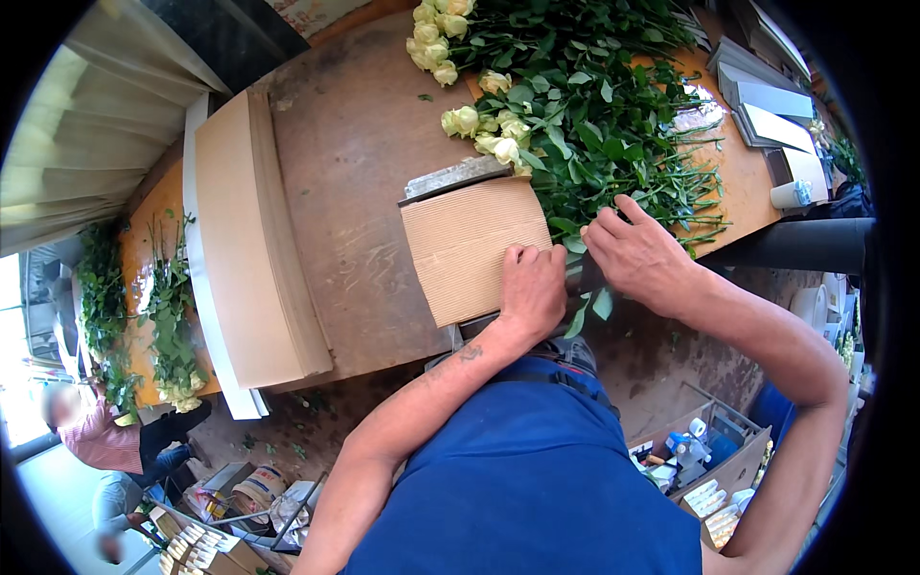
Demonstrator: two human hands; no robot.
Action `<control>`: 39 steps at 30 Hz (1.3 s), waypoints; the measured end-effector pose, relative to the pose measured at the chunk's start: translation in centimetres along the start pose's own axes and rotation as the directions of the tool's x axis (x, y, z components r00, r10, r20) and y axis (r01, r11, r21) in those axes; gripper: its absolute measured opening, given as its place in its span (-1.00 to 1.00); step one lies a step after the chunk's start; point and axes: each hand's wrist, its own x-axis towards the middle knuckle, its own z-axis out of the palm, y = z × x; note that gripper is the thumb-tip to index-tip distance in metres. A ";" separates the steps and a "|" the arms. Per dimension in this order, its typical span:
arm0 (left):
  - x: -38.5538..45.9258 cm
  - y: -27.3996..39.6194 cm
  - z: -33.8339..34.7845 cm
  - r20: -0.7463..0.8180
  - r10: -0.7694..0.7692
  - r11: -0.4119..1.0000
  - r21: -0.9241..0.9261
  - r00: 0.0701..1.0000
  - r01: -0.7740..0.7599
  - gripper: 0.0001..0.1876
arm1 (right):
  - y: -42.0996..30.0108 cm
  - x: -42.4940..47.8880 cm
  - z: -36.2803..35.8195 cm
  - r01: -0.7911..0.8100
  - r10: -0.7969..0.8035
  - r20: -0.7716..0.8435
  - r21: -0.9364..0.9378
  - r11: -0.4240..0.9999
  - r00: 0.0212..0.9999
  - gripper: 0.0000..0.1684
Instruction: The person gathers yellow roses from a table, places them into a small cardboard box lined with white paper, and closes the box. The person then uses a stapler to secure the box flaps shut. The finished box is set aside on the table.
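A sheet of corrugated cardboard (474,248) lies before me over a metal-edged holder (456,176). My left hand (533,291) rests on the sheet's right edge with its fingers curled; whether it pinches the cardboard cannot be told. Just right of it, my right hand (632,251) is bent over the stems and leaves at the near side of the rose pile; its fingertips are partly hidden, so I cannot tell what they hold. Cream roses (503,136) have their heads to the left, and their green leafy stems (618,144) point right.
A stack of cardboard sheets (244,251) stands on the wooden table (352,215) at left. More roses (172,309) lie beyond it. Grey and white cartons (776,108) and a white cup (789,195) are at the right. Two people (108,438) are at lower left.
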 end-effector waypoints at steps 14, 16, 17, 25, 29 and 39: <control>0.2 -1.2 -1.5 0.131 0.006 0.983 -0.182 0.991 0.018 -0.67 | -0.9 2.5 0.9 0.110 -0.110 0.044 -0.005 0.994 0.993 -0.68; 0.1 -1.7 -1.8 0.153 0.022 0.971 -0.238 0.988 0.016 -0.61 | -1.2 2.6 1.0 0.104 -0.104 0.034 -0.002 0.995 0.994 -0.69; 0.1 -1.8 -1.9 0.165 0.030 0.964 -0.266 0.986 0.015 -0.58 | -1.3 2.6 1.0 0.100 -0.100 0.029 0.000 0.995 0.995 -0.70; 0.4 -0.2 -1.6 0.152 -0.064 0.916 -0.382 0.986 0.119 -0.57 | -2.2 2.7 0.1 0.106 -0.105 0.046 -0.041 0.993 0.993 -0.75; 0.3 -0.2 -0.9 -0.026 -0.025 0.878 -0.479 0.999 0.009 -0.60 | -2.2 3.2 1.0 0.113 -0.113 0.010 -0.042 0.993 0.994 -0.78; 0.9 -1.2 -0.9 0.291 -0.102 0.844 -0.481 0.951 0.238 -0.45 | -1.0 4.0 1.7 0.052 -0.043 -0.117 0.080 0.995 0.992 -0.41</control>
